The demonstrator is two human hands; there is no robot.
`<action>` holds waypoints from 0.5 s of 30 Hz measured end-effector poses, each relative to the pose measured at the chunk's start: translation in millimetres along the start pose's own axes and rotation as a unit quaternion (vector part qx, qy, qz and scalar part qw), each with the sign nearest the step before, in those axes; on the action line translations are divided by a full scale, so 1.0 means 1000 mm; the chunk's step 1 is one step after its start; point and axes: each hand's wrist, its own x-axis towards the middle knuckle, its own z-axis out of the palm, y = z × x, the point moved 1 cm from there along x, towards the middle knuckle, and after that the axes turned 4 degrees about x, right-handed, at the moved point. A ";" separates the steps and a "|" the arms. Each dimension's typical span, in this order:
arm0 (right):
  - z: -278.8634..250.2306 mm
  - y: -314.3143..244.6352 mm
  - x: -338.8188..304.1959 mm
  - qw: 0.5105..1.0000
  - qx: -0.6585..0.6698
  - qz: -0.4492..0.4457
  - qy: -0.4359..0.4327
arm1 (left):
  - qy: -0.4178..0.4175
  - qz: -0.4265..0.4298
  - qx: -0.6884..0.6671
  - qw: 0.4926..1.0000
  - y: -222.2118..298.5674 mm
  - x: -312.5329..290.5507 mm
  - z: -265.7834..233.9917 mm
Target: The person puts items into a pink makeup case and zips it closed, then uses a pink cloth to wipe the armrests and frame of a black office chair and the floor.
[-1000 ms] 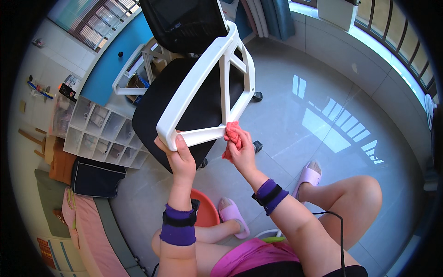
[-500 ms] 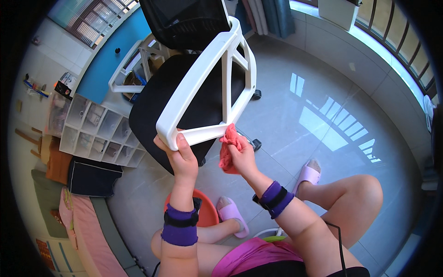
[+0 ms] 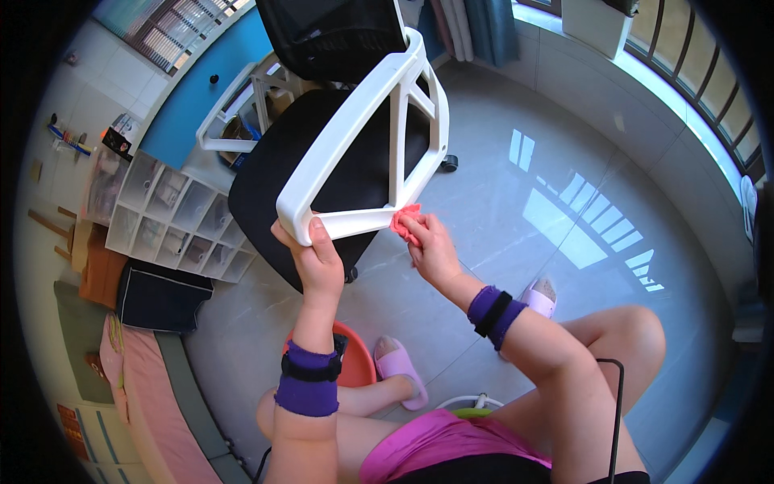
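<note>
A black office chair [image 3: 270, 189] stands in front of me, and its white armrest [image 3: 343, 137] rises nearest to my hands. My left hand [image 3: 317, 262] grips the lower near corner of the armrest, thumb on its inner edge. In my right hand [image 3: 435, 252] is a crumpled coral-red cloth [image 3: 405, 223], pinched in the fingers and pressed to the armrest where its lower bar meets the upright strut. Part of the cloth is hidden by the fingers. The chair's other armrest [image 3: 224, 145] shows on its far side.
A red basin [image 3: 355, 355] sits on the floor below my left forearm. At the left stand white storage cubbies [image 3: 181, 218], a dark blue box [image 3: 165, 296] and a pink-covered bench [image 3: 153, 395]. Chair casters [image 3: 450, 164] rest on the grey tiled floor [image 3: 500, 234]. A barred window is at the right.
My right hand and the cloth have shifted slightly up and to the right along the armrest, and the cloth hangs less. The left hand keeps its hold on the corner.
</note>
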 end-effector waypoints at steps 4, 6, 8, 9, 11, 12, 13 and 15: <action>0.010 -0.010 0.006 0.792 0.506 0.341 -0.006 | -0.022 0.008 0.010 1.000 -0.006 -0.001 -0.003; -0.005 -0.034 0.013 0.595 0.671 0.442 -0.001 | -0.007 0.012 0.022 1.000 -0.009 -0.003 -0.005; -0.003 -0.034 0.012 0.511 0.722 0.466 0.019 | 0.006 0.017 0.027 0.999 -0.007 -0.003 -0.002; -0.002 -0.031 0.011 0.511 0.721 0.467 0.020 | 0.009 0.020 0.020 1.000 -0.005 -0.002 -0.001; 0.003 -0.019 0.006 0.711 0.598 0.368 -0.031 | 0.012 0.021 0.011 1.000 -0.001 0.000 0.002; 0.005 -0.007 0.003 0.828 0.475 0.295 -0.049 | 0.013 0.026 0.014 0.999 0.000 0.000 0.003; 0.001 0.005 0.000 0.930 0.306 0.198 -0.054 | 0.014 0.030 0.016 0.999 0.000 0.000 0.005; -0.012 0.010 0.009 0.995 -0.038 -0.086 -0.020 | 0.011 0.030 0.020 0.999 -0.001 0.000 0.002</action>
